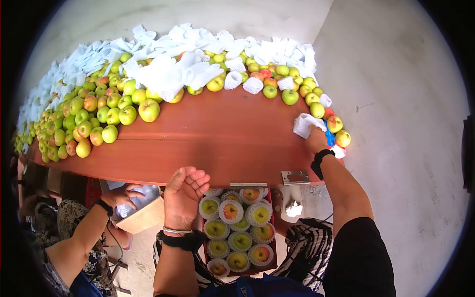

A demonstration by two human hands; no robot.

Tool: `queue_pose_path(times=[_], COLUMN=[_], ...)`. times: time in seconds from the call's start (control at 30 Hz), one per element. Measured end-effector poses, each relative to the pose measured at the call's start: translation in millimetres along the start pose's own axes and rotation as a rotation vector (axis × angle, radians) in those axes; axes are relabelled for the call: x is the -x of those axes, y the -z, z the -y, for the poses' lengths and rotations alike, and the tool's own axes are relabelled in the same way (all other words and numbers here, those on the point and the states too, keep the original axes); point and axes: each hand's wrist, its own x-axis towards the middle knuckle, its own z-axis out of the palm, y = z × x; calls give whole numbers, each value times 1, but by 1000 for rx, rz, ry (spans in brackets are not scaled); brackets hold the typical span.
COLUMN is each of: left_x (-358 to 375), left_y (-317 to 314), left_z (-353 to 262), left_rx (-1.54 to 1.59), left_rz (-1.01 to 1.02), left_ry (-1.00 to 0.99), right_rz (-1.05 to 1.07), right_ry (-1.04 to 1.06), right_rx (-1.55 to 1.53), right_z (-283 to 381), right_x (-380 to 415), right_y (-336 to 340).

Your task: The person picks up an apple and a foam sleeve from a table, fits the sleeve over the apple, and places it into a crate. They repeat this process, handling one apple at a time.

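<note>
right hand (316,138) on foam net (307,123) | apples (99,114) crowd table (222,133)

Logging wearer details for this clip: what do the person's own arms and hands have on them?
The left hand is bare, with a thin silver bangle above a black wristband on that wrist. The right hand is bare too, with a black wrist strap, and a black short sleeve covers the upper arm.

Apples (99,111) and foam sleeves (168,74) lie along the table's (222,133) far side; a crate (237,230) sits below its near edge.
</note>
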Motion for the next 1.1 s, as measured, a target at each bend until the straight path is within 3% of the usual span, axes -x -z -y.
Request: queue_pose_path(times=[0.2, 0.23, 0.4, 0.47, 0.53, 0.7, 0.8, 0.93, 1.03, 1.1], left_x=[1, 1, 2, 4, 5, 6, 6, 8, 11, 14], left_y=[-8, -8, -8, -15, -23, -26, -25, -22, -13, -9], left_z=[2, 3, 6, 6, 8, 13, 7, 1, -3, -8], left_rx=[-23, -28, -102, -153, -193, -162, -115, -51, -45, -65], left_rz=[-40, -34, -2, 42, 89, 153, 127, -4, -120, -255], left_ry=[0, 0, -27, -13, 20, 18, -32, -70, -102, -145], right_rz=[135, 60, -294, -205, -267, -118, -239, -163, 43, 253], right_ry=[-24, 10, 400, 581, 774, 968, 1109, 1139, 1159, 1000], right_rx=[31, 0, -426, -597, -606, -603, -532, -567, -660, -970], right_z=[-22, -16, 56, 94, 131, 190, 203, 215, 227, 243], right_x=[-26, -24, 7, 27, 58, 106, 111, 109, 106, 98], right_y=[-10, -2, 53, 67, 82, 120, 119, 120, 119, 107])
